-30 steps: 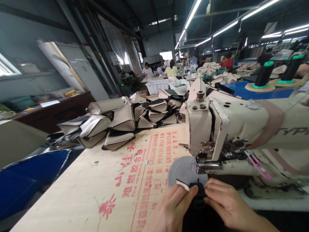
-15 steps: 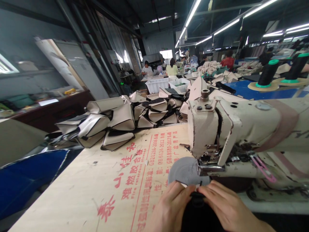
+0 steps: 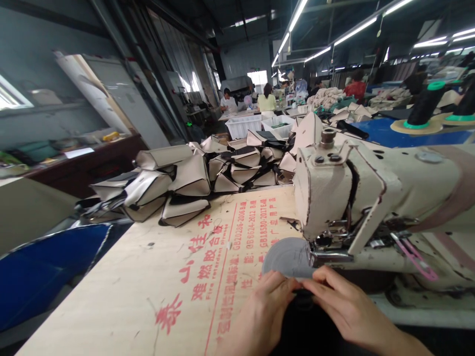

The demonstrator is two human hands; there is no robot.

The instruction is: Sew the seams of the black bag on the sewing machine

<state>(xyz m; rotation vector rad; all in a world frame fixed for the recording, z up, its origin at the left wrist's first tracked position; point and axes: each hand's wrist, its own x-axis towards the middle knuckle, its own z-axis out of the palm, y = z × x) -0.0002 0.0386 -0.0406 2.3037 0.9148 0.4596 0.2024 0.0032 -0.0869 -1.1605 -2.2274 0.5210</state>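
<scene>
Close to the lower edge of the view, my left hand [image 3: 267, 304] and my right hand [image 3: 343, 299] meet with thumbs and fingers pinched together. Between them is the top edge of a black piece [image 3: 305, 300], whose lower part merges with a dark area below. Its kind I cannot make out. Just beyond my fingertips lies a round grey disc [image 3: 284, 257] of grey tape or binding. The cream sewing machine [image 3: 330, 198] stands to the right of it, with a pink clip-like piece [image 3: 415, 254] hanging at its side.
A plywood board [image 3: 148, 277] with red print covers the left side. Behind it lies a heap of beige bags with black edging [image 3: 191, 175]. Black thread cones [image 3: 425, 106] stand at right. White crates [image 3: 243, 126] and several people are farther back.
The view has shifted slightly, so the machine appears a little farther right. My hands stay pinched together; a pale edge and a dark tip that showed above my fingers are now hidden.
</scene>
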